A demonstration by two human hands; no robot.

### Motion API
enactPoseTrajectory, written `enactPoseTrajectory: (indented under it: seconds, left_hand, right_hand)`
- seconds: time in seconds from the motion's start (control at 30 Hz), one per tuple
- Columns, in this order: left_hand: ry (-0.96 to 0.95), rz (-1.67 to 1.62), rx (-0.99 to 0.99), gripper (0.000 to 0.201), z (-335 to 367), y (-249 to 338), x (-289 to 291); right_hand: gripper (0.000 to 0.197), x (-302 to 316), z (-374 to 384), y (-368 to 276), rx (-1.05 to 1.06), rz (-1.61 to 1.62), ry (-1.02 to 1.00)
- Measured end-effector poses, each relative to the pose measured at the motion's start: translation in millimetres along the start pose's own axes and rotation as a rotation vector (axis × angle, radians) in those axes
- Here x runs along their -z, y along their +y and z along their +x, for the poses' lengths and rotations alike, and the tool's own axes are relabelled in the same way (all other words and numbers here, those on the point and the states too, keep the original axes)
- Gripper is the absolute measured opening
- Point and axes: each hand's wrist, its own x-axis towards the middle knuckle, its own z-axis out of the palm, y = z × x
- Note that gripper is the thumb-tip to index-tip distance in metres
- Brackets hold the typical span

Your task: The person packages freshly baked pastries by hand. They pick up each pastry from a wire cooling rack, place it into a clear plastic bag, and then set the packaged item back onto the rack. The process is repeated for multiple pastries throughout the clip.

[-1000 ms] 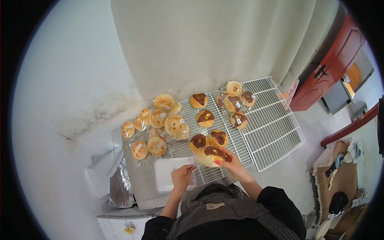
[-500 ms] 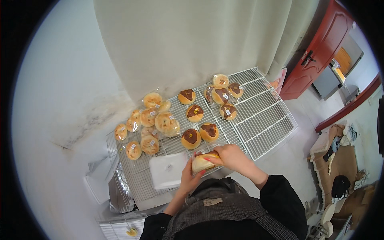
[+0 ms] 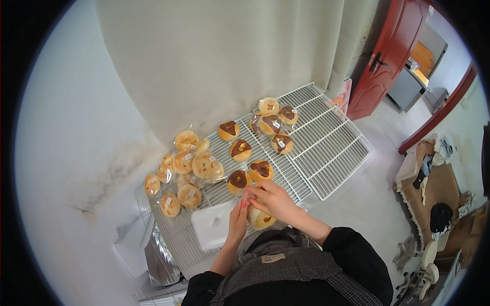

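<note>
In front of my apron, a round golden bun (image 3: 261,219) hangs below my fingers in what looks like a clear plastic bag. My left hand (image 3: 238,218) is closed, its thumb and fingers pinching the bag's gathered end. Touching it, my right hand (image 3: 273,200) pinches that same end from the right, and its fingers partly hide the bag. Just beyond my hands, a brown-topped bun (image 3: 239,180) and another brown-topped bun (image 3: 261,170) sit unwrapped on the wire rack (image 3: 214,196). Beside my left hand lies a flat white square thing (image 3: 210,224), perhaps a stack of bags.
Several pale bagged buns (image 3: 205,164) with small labels crowd the rack's left side. Bagged brown-topped buns (image 3: 270,124) are piled at its far end. A second white rack (image 3: 332,145) adjoins on the right. A curtain (image 3: 214,56) hangs behind; a red door (image 3: 388,58) stands ajar.
Both hands have shifted from around the bun's sides to the bag's end beyond it. The bun has turned and now hangs nearer my body. The whole view has shifted slightly.
</note>
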Motion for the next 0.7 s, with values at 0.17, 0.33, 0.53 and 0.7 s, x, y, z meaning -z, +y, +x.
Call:
enactPoseTrajectory:
  seconds: [0.17,0.33,0.53,0.7]
  left_hand:
    - [-0.064,0.142,-0.045,0.04,13.3,4.4,-10.5]
    - [-0.103,0.126,-0.038,0.037,21.7,-14.6,-17.3]
    - [-0.136,0.105,0.024,0.033,23.2,-14.9,-26.4]
    - [-0.166,0.301,-0.003,0.033,21.3,-12.6,-29.0]
  right_hand:
    - [0.029,-1.3,-5.5,12.5,-0.071,-0.124,-0.025]
    - [0.032,2.3,-26.0,20.8,-0.247,0.034,0.062]
    - [0.033,1.5,-27.9,22.0,-0.113,-0.146,0.107]
    - [0.026,-3.6,-31.6,26.2,-0.199,-0.23,-0.004]
